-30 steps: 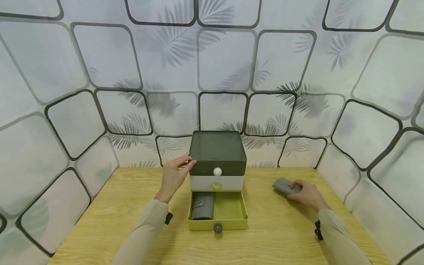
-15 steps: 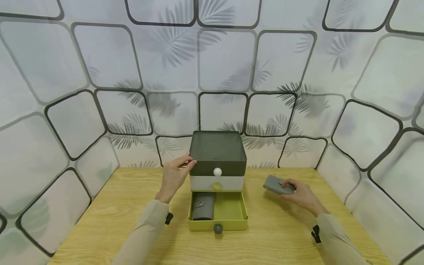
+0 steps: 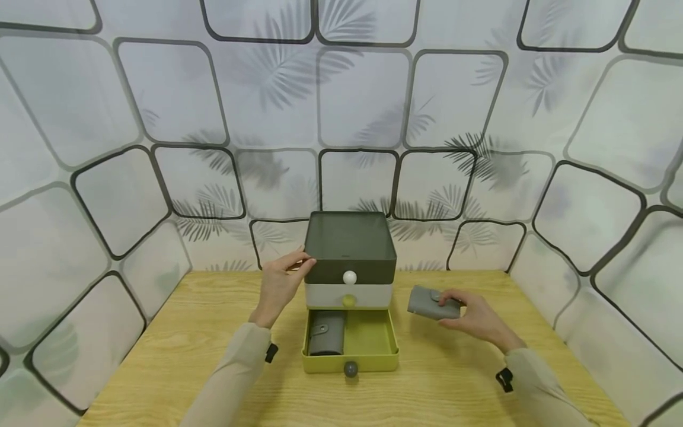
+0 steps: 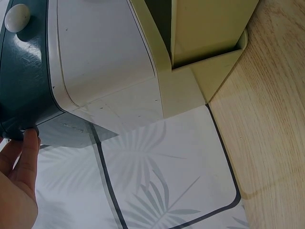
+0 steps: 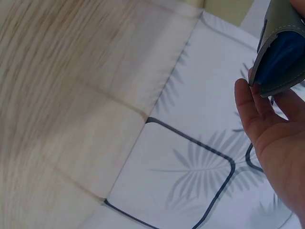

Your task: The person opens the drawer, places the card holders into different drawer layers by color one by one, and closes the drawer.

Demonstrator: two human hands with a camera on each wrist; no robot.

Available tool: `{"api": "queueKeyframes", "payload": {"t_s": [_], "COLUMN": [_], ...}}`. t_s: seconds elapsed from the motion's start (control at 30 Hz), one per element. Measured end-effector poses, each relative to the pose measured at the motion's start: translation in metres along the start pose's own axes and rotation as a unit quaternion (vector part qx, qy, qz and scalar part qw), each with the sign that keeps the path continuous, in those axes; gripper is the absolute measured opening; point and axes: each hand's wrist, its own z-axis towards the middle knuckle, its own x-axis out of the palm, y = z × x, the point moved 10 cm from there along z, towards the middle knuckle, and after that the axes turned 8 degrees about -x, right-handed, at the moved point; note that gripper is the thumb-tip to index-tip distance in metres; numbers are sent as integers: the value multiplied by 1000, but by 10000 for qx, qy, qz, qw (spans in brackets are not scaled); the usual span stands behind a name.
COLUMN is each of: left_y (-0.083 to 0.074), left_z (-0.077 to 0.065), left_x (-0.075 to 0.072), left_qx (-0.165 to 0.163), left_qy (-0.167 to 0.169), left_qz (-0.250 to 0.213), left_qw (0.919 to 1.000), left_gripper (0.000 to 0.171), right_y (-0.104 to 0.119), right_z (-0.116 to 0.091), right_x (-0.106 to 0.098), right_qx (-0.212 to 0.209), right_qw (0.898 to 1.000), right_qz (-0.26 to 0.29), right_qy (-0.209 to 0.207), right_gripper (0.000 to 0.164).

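A small desktop drawer unit has a dark green top tier, a white middle tier and a yellow-green bottom drawer pulled out. My left hand holds the front left corner of the top tier, thumb on the front and fingers at the side. Lying in the left part of the open drawer is a grey wallet with a snap strap. Right of the unit, my right hand grips a second grey wallet over the table. Seen end-on in the right wrist view, this wallet shows blue inside its fold.
A light wooden table carries the unit. Patterned cloth walls enclose it at the back and both sides. Round knobs stick out in front: white knob on top, yellow-green knob in the middle, dark knob at the bottom.
My right hand has carried its wallet leftward toward the drawer unit, turning it so the snap strap shows. The left hand, the unit and the wallet in the drawer have stayed put.
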Motion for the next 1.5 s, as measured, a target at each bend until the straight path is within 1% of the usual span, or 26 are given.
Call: {"api": "queueKeyframes", "payload": {"t_s": [0.2,0.4,0.6,0.87,1.07,1.2,1.33,1.5], "left_y": [-2,-1,-1,-1,-2,-3,-4,1], "left_z": [-1,-1,0,0,-1,-1,-1,-1], "left_x": [-1,-1,-1,0,0,0,0,0], "left_qx": [95,104,54,-6,-28,-32,34,-36], "left_qy": [-36,-56,-20,22,33,35,-2,-19], "left_qz": [16,13,70,5,11,-14,-30,-12], "left_qw": [9999,9999,10000,10000,10000,10000,10000,10000], "left_gripper": [8,6,9,10,9,9,8,7], "right_y": [26,48,60,75,82,90,99,108], "right_z": [3,7,10,15,17,20,25,32], "right_x": [4,10,18,29,45,52,62,77], "right_qx": [-421,-732,-836,-1057,-969,-1103,-1227,-1194], "right_qw": [9990,9968,9954,9926,9917,9901,9885,9872], "right_qz": [114,254,307,407,493,544,487,343], "right_qy": [72,213,355,448,690,684,737,996], "right_gripper": [31,33,34,34,35,33,31,31]}}
